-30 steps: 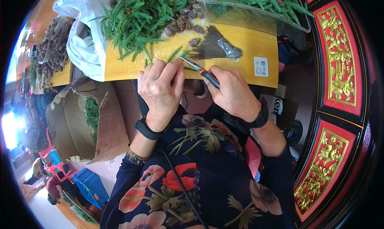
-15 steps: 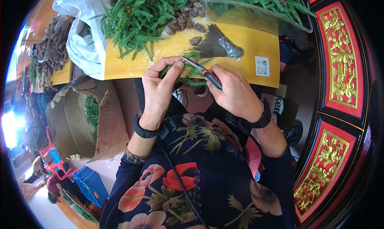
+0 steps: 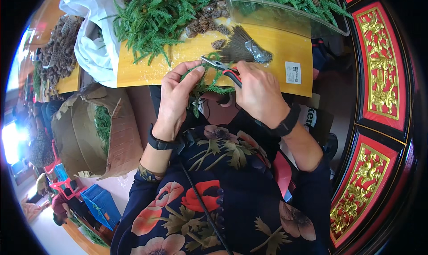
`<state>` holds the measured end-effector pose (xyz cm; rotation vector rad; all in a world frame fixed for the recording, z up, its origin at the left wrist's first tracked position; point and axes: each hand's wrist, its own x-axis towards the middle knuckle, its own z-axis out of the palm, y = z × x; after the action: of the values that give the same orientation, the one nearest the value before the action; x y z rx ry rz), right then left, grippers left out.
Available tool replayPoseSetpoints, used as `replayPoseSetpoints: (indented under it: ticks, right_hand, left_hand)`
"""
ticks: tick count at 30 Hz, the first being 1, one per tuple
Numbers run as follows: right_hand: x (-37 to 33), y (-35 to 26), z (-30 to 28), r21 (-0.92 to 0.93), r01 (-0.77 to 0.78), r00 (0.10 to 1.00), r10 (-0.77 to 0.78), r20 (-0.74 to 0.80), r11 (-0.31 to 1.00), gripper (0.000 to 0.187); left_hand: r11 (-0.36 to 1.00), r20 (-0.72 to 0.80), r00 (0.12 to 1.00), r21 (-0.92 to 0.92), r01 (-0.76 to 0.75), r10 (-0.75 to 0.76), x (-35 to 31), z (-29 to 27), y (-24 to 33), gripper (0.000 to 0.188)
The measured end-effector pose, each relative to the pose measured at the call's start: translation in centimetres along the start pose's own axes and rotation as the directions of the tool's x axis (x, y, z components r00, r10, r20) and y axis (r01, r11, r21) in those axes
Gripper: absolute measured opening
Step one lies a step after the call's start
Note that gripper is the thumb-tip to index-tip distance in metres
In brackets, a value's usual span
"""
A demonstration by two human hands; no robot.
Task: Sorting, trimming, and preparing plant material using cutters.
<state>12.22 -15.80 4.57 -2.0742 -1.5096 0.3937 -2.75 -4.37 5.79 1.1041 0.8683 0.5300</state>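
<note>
My left hand (image 3: 177, 99) grips a bunch of green fir sprigs (image 3: 206, 85) at the near edge of the yellow table (image 3: 276, 48). My right hand (image 3: 258, 92) is closed on red-handled pliers (image 3: 221, 68), their metal jaws pointing left above the sprigs. Both wrists wear black bands. A dark brush-like bundle of thin wires with a silvery wrapped end (image 3: 245, 50) lies on the table just beyond the pliers.
A heap of green sprigs (image 3: 156, 16) and pine cones (image 3: 205, 25) covers the far table, beside a white plastic bag (image 3: 96, 41). A clear tray of sprigs (image 3: 290, 8) sits far right. An open cardboard box (image 3: 89, 130) holding greenery stands at left; red-and-gold carved panels (image 3: 379, 77) at right.
Both hands have drawn slightly nearer my body with the sprigs. The left hand's fingers now stretch up along the sprigs, and the pliers sit above them.
</note>
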Motion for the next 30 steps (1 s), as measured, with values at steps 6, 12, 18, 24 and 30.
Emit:
replayPoseSetpoints:
  ticks: [6, 12, 18, 24, 30]
  right_hand:
    - [2.1, -1.5, 0.9, -0.616, 0.014, 0.969, -0.163, -0.186, 0.788, 0.020]
    - [3.5, -2.8, -0.7, -0.616, 0.085, 0.972, -0.200, -0.120, 0.783, 0.022]
    - [2.9, -1.0, -1.5, -0.078, 0.013, 0.988, -0.001, 0.153, 0.997, 0.026]
    - [4.1, 0.4, -2.1, 0.229, -0.139, 0.918, 0.038, 0.396, 0.963, 0.033]
    - [4.2, 0.7, -1.9, 0.410, -0.263, 0.857, 0.017, 0.515, 0.873, 0.038]
  left_hand:
    - [0.993, -0.018, 0.995, -0.059, 0.100, -0.101, 1.3, -1.7, -0.4, 0.021]
    - [0.991, -0.072, 0.997, -0.134, 0.029, -0.039, 1.5, -2.3, -0.2, 0.021]
    - [0.993, -0.013, 0.999, -0.107, -0.041, 0.040, 1.5, -2.7, -0.8, 0.021]
    - [0.995, -0.061, 0.996, -0.073, -0.073, 0.069, 1.2, -2.0, -0.3, 0.022]
    - [0.991, -0.059, 0.992, -0.054, -0.119, 0.116, 0.8, -1.6, -0.1, 0.023]
